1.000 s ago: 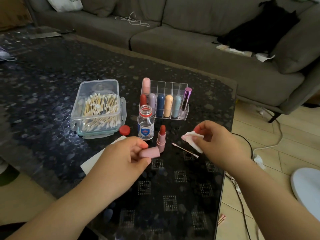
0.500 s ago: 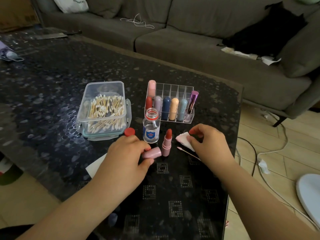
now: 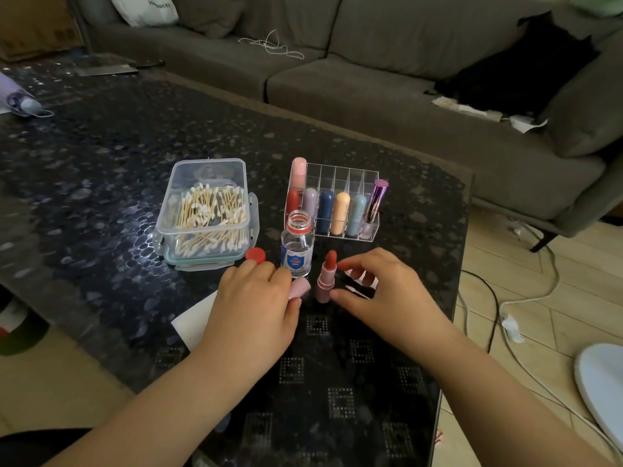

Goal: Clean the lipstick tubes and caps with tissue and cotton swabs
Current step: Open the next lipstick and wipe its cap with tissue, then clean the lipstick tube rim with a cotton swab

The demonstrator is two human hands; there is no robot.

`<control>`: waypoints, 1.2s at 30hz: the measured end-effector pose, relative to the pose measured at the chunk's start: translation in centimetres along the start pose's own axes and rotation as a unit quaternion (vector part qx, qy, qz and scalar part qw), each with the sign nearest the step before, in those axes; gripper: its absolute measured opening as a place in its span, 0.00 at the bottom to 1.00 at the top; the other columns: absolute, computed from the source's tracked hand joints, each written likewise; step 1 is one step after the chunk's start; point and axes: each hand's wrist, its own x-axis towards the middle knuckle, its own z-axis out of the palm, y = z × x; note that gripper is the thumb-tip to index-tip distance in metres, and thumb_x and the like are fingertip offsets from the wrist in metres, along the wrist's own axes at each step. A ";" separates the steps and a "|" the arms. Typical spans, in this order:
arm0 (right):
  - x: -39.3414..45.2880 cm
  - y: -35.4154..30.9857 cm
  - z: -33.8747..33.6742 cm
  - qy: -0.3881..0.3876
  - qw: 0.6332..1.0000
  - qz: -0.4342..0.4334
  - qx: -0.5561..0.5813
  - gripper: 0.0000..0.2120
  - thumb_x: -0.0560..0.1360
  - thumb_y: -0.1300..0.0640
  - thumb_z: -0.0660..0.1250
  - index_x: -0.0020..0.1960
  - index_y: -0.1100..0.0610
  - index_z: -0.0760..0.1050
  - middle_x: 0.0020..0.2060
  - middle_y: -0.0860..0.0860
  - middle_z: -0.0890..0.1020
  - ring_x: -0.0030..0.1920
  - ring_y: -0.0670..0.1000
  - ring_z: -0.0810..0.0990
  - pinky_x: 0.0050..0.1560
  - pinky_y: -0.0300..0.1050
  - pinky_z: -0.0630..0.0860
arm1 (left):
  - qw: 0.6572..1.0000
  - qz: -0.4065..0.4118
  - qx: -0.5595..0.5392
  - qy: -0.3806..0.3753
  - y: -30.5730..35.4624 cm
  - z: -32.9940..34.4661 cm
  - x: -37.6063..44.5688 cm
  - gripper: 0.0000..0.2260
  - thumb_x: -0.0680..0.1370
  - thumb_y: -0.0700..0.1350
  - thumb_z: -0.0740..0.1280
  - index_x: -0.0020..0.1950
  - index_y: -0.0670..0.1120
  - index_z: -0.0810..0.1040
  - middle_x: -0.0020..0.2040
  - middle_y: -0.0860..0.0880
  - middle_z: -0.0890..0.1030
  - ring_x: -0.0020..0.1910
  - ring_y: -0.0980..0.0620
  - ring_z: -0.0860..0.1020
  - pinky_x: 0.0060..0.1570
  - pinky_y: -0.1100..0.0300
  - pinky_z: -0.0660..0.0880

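Observation:
An open pink lipstick tube (image 3: pixel 324 281) with its red bullet raised stands on the dark table. My left hand (image 3: pixel 256 298) holds its pink cap (image 3: pixel 299 287) just left of the tube. My right hand (image 3: pixel 384 291) reaches over from the right, thumb by the tube's base and forefinger by the red tip; I cannot tell whether they touch it. A cotton swab (image 3: pixel 355 292) shows partly under that hand. No tissue is visible.
Behind the tube stand an open glass bottle (image 3: pixel 296 252) and its red cap (image 3: pixel 255 255). A clear box (image 3: pixel 209 163) of cotton swabs stands left, and a clear organizer (image 3: pixel 340 170) holds several lipsticks. White paper (image 3: pixel 194 320) lies under my left wrist. Table edge is at right.
My right hand put down the tissue it was pinching and moved left to the standing lipstick tube. My left hand carried the cap forward, closer to the tube.

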 end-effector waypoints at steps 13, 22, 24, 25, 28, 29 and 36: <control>0.0 1.9 0.1 -0.067 0.981 0.110 -0.148 0.08 0.76 0.51 0.67 0.53 0.52 0.77 0.47 0.46 0.70 0.52 0.46 0.73 0.46 0.34 0.67 | 0.999 -0.019 0.035 0.014 -0.1 0.9 0.1 0.12 0.59 0.44 0.79 0.32 0.45 0.77 0.38 0.46 0.74 0.38 0.44 0.74 0.37 0.51 0.72; -0.2 1.3 -1.0 -0.043 0.986 0.132 -0.095 0.07 0.80 0.53 0.61 0.54 0.54 0.75 0.49 0.48 0.77 0.46 0.47 0.75 0.41 0.36 0.71 | 0.998 -0.042 -0.002 0.051 0.7 1.1 0.5 0.18 0.60 0.51 0.78 0.44 0.44 0.80 0.42 0.47 0.74 0.43 0.44 0.75 0.40 0.52 0.72; -0.7 1.1 -1.8 -0.030 0.988 0.147 -0.029 0.04 0.80 0.53 0.60 0.51 0.52 0.72 0.43 0.46 0.78 0.40 0.44 0.76 0.36 0.36 0.72 | 0.996 -0.047 -0.038 0.063 1.1 1.1 0.8 0.19 0.60 0.53 0.78 0.46 0.45 0.81 0.43 0.48 0.74 0.44 0.44 0.75 0.42 0.53 0.69; -0.9 1.0 -2.1 -0.028 0.988 0.151 0.004 0.03 0.80 0.53 0.60 0.49 0.51 0.71 0.40 0.45 0.80 0.37 0.44 0.77 0.36 0.38 0.74 | 0.995 -0.053 -0.052 0.064 1.1 1.3 0.9 0.20 0.60 0.54 0.78 0.46 0.46 0.81 0.43 0.48 0.74 0.44 0.44 0.75 0.43 0.53 0.67; -1.7 0.6 -2.7 -0.033 0.988 0.138 0.069 0.04 0.79 0.55 0.61 0.46 0.48 0.70 0.34 0.44 0.83 0.35 0.40 0.80 0.36 0.36 0.76 | 0.995 -0.067 -0.066 0.046 1.2 1.6 1.4 0.20 0.61 0.58 0.77 0.45 0.46 0.83 0.43 0.50 0.72 0.46 0.43 0.74 0.46 0.53 0.63; -1.9 0.6 -2.8 -0.033 0.987 0.132 0.082 0.03 0.79 0.55 0.62 0.47 0.48 0.70 0.34 0.44 0.83 0.35 0.38 0.80 0.36 0.35 0.76 | 0.995 -0.071 -0.065 0.036 1.4 1.6 1.5 0.20 0.62 0.59 0.76 0.47 0.47 0.83 0.45 0.51 0.70 0.49 0.44 0.72 0.47 0.54 0.61; -2.6 0.2 -3.6 -0.001 0.984 0.121 0.134 0.05 0.77 0.56 0.65 0.43 0.48 0.75 0.33 0.42 0.83 0.34 0.37 0.80 0.33 0.28 0.73 | 0.993 -0.079 -0.082 -0.032 2.2 1.7 1.9 0.14 0.72 0.60 0.69 0.52 0.53 0.81 0.49 0.56 0.63 0.51 0.56 0.58 0.49 0.62 0.54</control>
